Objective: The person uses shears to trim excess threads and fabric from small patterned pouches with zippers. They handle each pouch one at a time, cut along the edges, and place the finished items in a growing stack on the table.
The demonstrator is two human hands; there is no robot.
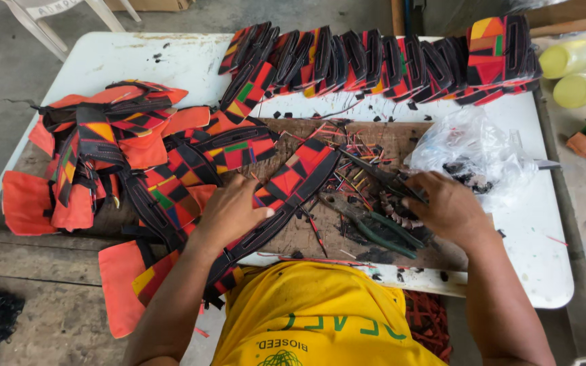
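The left hand (228, 211) lies flat on a patterned fabric strap (286, 193), fingers together and pressed down on the cloth, not curled round it. The strap is red, orange and black with black edging, and it runs slantwise across a worn wooden board (320, 240), from the board's upper middle down past its near edge toward the yellow shirt (313, 315).

The right hand (445, 207) rests palm down at the right side of the board, fingers bent onto a small heap of dark little parts (398, 207); whether they pinch one cannot be told. Just nearer than that hand, on the board, lie green-handled pliers (381, 234). Thin coloured thread and wire offcuts (350, 169) are scattered over the upper part of the board.

Right of the board, touching the right hand's far side, sits a crumpled clear plastic bag (473, 146) with dark pieces inside. Left of the board a loose pile of the same patterned fabric pieces (120, 156) spreads over the white counter (171, 61). Beyond the board, along the counter's far edge, a row of finished folded pieces (381, 64) stands packed side by side. Further right of the board, off the counter, lie two yellowish plastic bottles (578, 68)
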